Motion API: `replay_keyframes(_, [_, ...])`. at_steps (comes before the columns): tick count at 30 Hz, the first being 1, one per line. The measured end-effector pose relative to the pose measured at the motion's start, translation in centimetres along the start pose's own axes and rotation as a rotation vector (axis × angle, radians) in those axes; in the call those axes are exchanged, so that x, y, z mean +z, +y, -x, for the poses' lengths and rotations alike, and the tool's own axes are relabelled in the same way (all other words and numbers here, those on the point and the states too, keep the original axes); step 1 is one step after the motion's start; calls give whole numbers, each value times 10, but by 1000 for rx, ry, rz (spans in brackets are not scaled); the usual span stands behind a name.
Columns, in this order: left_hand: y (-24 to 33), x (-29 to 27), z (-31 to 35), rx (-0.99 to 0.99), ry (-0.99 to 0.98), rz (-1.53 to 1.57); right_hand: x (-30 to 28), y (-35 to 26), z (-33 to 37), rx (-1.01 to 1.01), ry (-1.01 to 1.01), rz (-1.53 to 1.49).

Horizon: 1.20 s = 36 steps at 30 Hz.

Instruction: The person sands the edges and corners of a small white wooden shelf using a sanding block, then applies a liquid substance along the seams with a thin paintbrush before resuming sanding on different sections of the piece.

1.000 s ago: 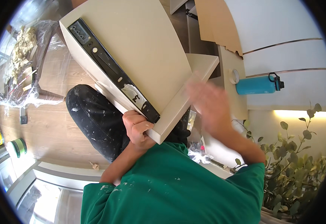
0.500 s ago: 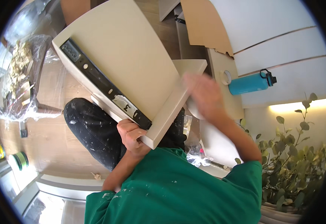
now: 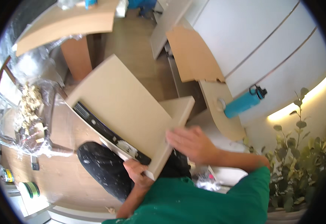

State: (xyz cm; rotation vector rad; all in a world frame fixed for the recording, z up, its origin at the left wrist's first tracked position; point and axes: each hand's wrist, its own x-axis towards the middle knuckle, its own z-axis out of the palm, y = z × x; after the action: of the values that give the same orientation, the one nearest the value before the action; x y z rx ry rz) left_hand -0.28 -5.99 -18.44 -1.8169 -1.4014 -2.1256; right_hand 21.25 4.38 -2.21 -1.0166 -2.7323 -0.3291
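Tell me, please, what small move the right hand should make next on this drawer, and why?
Probably press the right hand flat against the side panel: it hovers beside that panel, while the left hand grips the drawer corner underneath.

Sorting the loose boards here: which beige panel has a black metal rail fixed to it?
The large beige panel gripped by the left hand at its lower corner: a black rail runs along its left edge. The smaller panel joined to it shows none.

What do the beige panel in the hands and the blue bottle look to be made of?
Beige panel: likely laminated board, matte and smooth with a thick, square edge; a dark metal-looking rail runs along it. Blue bottle: probably coated metal, even satin colour, with a black, plastic-looking cap.
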Motion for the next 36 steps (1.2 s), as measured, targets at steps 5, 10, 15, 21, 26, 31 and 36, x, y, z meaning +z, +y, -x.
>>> replay_keyframes(5, [7,1,-3,-49,-23,9,16,119,15,259,-77,216])
replay_keyframes(10, [0,4,-20,-115,65,40,12,145,30,415,148,24])
replay_keyframes(15, [-10,-3,-37,-103,58,-5,-11,101,4,301,208,-159])
replay_keyframes(21, [-10,-3,-27,-116,50,8,-33,76,-18,228,197,-239])
replay_keyframes(26, [0,3,-19,-111,34,-19,-20,75,-12,102,43,-179])
replay_keyframes(31, [2,3,-15,-109,34,-46,-9,32,1,-46,-84,-216])
replay_keyframes(36, [4,0,-14,-95,1,-53,2,74,4,30,-32,-93])
